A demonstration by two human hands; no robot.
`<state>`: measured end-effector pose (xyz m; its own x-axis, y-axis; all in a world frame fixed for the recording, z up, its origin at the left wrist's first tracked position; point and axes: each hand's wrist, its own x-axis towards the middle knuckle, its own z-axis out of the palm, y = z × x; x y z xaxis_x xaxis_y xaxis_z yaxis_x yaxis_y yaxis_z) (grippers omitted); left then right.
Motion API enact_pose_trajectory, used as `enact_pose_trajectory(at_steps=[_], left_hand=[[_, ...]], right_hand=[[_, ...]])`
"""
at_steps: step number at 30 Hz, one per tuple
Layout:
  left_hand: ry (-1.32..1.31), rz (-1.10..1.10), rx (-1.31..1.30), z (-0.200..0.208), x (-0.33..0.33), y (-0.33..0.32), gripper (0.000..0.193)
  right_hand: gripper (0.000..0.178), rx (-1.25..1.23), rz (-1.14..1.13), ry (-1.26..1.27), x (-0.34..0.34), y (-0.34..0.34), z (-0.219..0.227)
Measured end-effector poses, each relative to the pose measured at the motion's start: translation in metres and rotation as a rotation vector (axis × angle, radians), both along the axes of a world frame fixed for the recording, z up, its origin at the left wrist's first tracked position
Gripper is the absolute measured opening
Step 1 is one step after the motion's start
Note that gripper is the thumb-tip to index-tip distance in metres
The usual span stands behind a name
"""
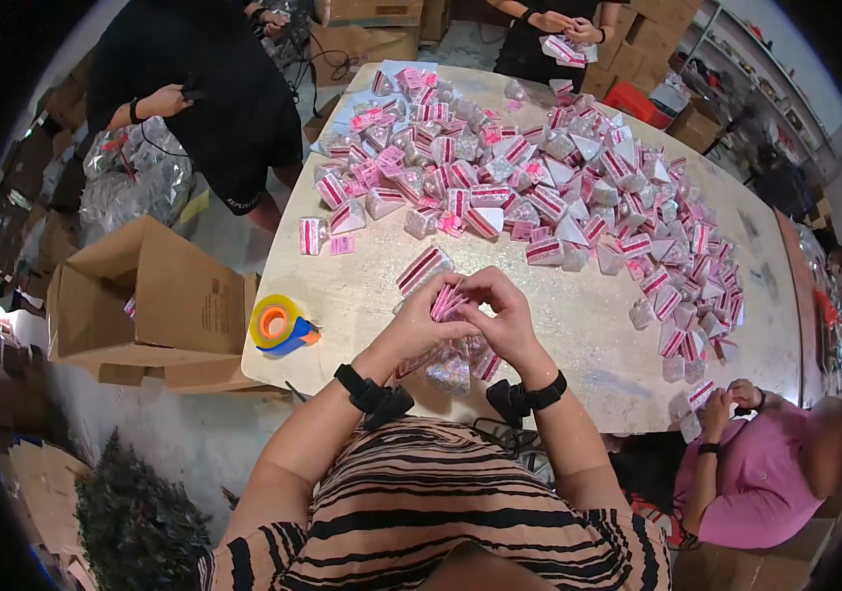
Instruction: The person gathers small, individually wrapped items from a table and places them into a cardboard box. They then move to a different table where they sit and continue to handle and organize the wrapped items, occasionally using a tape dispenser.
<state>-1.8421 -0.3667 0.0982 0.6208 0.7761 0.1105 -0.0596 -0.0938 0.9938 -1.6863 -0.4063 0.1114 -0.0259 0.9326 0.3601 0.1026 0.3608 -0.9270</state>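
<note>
Close to the table's near edge, my left hand (415, 325) is closed around a small bundle of pink cards (449, 299). My right hand (502, 317) is curled against the same bundle, thumb and fingers pinching at its edge. Just beyond my left hand lies a small clear packet with a pink-and-white label (425, 269). Under my wrists, partly covered by them, sit more clear packets of glittery pieces (450, 370). Each wrist has a black strap with a small black device on it.
A large heap of similar labelled packets (470, 175) covers the far and right parts of the table (579, 335). A yellow-and-blue tape dispenser (281, 325) stands left, beside an open cardboard box (145, 295). Other people work at the left, far side and right, where one handles a packet.
</note>
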Motion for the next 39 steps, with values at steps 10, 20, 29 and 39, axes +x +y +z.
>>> enact_pose_trajectory(at_steps=[10,20,29,39], left_hand=[[0.11,-0.018,0.06,0.021,-0.005,0.0,0.058],[-0.058,-0.015,-0.262,0.005,-0.006,0.002,0.034],[-0.111,0.028,-0.393,-0.007,0.009,-0.006,0.058],[-0.217,0.062,-0.909,-0.004,0.02,-0.003,0.075]], right_hand=[[0.015,-0.051,0.026,0.022,0.019,0.007,0.006],[0.012,0.024,0.145,-0.232,0.027,0.003,0.026],[0.015,0.041,-0.004,-0.41,0.005,0.004,0.015],[0.07,0.215,-0.006,-0.872,0.0,-0.014,0.015]])
